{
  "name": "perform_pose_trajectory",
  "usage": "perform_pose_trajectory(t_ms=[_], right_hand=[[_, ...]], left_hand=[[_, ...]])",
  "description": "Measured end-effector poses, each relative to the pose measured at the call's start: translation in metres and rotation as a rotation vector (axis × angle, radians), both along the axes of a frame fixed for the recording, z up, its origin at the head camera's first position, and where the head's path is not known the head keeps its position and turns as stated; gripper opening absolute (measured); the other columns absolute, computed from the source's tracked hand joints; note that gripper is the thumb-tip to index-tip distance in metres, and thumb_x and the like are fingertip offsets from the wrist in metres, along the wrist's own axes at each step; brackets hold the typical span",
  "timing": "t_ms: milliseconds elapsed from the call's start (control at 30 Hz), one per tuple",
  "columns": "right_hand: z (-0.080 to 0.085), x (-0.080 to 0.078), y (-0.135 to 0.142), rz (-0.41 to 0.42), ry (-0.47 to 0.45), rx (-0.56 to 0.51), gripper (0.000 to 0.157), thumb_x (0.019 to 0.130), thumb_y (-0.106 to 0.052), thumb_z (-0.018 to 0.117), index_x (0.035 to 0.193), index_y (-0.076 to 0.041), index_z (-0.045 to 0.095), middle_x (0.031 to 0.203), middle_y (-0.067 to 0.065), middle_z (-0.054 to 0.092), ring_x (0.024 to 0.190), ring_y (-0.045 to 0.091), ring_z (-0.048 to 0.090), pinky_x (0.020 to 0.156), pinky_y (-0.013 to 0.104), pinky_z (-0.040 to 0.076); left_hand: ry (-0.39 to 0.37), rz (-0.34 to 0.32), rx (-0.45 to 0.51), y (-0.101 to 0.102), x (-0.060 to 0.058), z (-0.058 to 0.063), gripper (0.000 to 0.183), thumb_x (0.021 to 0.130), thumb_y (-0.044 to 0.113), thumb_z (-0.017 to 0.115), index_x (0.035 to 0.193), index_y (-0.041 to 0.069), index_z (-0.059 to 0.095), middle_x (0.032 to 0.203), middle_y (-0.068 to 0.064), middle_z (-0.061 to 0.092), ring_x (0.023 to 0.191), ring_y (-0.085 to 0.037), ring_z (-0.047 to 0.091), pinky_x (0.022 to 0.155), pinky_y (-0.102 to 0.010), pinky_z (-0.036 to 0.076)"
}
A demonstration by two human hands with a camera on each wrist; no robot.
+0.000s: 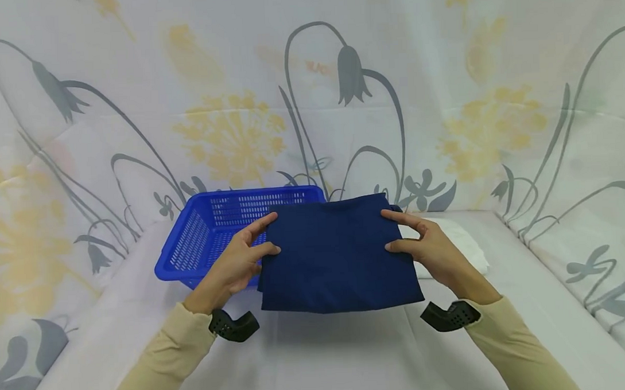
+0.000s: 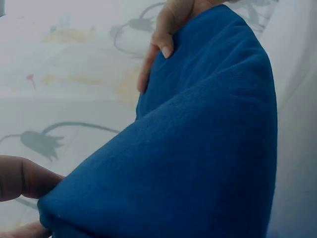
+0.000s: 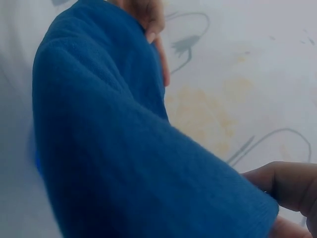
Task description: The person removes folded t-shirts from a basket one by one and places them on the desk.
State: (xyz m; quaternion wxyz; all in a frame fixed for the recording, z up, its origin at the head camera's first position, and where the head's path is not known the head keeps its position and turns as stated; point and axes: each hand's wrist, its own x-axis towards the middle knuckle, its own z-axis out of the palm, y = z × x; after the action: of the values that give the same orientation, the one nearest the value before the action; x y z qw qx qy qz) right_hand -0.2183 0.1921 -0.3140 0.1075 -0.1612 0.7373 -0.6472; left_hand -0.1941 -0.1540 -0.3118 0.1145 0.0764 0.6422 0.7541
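A folded dark blue cloth point(image 1: 340, 257) is held up in front of me, its lower edge hanging above the table. My left hand point(image 1: 237, 258) grips its left edge, thumb on the near face. On the opposite edge, my right hand point(image 1: 430, 242) grips it in the same way. Both wrist views show the blue cloth point(image 2: 198, 148) spread between the two hands, with its surface bowed. Close up in the right wrist view, the thumb and a finger of the right hand point(image 3: 292, 193) pinch a corner of it.
Behind the cloth at the left stands a blue plastic basket point(image 1: 190, 245) with slotted walls, partly covered by the cloth and left hand. A white folded cloth point(image 1: 459, 244) lies behind my right hand. A flower-patterned sheet point(image 1: 310, 132) hangs behind the white table point(image 1: 329, 366).
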Motion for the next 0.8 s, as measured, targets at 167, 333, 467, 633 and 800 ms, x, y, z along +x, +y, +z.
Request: perform_pose_trajectory(t_ms=[167, 333, 467, 633, 800], right_hand=[[-0.004, 0.014, 0.016, -0.010, -0.013, 0.005, 0.070, 0.088, -0.003, 0.066, 0.151, -0.007, 0.035, 0.157, 0.013, 0.020, 0.111, 0.016, 0.059, 0.085, 0.033, 0.051], [-0.006, 0.025, 0.034, -0.029, -0.009, 0.020, 0.068, 0.090, -0.006, 0.067, 0.151, -0.010, 0.036, 0.155, 0.018, 0.022, 0.110, 0.014, 0.061, 0.086, 0.032, 0.051], [-0.009, 0.034, 0.052, -0.045, 0.004, 0.043, 0.068, 0.091, -0.007, 0.067, 0.151, -0.012, 0.036, 0.154, 0.021, 0.024, 0.110, 0.013, 0.060, 0.086, 0.031, 0.051], [-0.012, 0.046, 0.072, -0.044, 0.011, 0.065, 0.067, 0.092, -0.005, 0.064, 0.151, -0.013, 0.035, 0.152, 0.026, 0.022, 0.106, 0.017, 0.063, 0.084, 0.031, 0.052], [-0.014, 0.054, 0.092, -0.070, 0.034, 0.168, 0.067, 0.092, -0.008, 0.065, 0.151, -0.016, 0.037, 0.152, 0.025, 0.021, 0.096, 0.023, 0.067, 0.083, 0.027, 0.050]], left_hand=[[-0.009, -0.044, 0.018, 0.013, 0.004, -0.004, 0.073, 0.091, -0.008, 0.053, 0.155, 0.015, 0.026, 0.154, -0.008, 0.023, 0.123, -0.036, 0.047, 0.095, -0.053, 0.043], [-0.009, -0.064, 0.045, 0.029, 0.008, -0.007, 0.074, 0.090, -0.009, 0.054, 0.155, 0.014, 0.025, 0.154, -0.008, 0.023, 0.123, -0.035, 0.048, 0.097, -0.052, 0.042], [-0.003, -0.086, 0.076, 0.044, 0.011, -0.010, 0.076, 0.089, -0.010, 0.055, 0.155, 0.013, 0.024, 0.154, -0.008, 0.025, 0.123, -0.034, 0.048, 0.096, -0.051, 0.043], [-0.013, -0.102, 0.115, 0.065, 0.017, -0.018, 0.079, 0.086, -0.011, 0.057, 0.154, 0.014, 0.025, 0.155, -0.007, 0.023, 0.123, -0.035, 0.048, 0.096, -0.051, 0.043], [-0.014, -0.101, 0.129, 0.086, 0.021, -0.029, 0.080, 0.085, -0.012, 0.058, 0.154, 0.015, 0.027, 0.154, -0.012, 0.021, 0.123, -0.036, 0.048, 0.095, -0.051, 0.044]])
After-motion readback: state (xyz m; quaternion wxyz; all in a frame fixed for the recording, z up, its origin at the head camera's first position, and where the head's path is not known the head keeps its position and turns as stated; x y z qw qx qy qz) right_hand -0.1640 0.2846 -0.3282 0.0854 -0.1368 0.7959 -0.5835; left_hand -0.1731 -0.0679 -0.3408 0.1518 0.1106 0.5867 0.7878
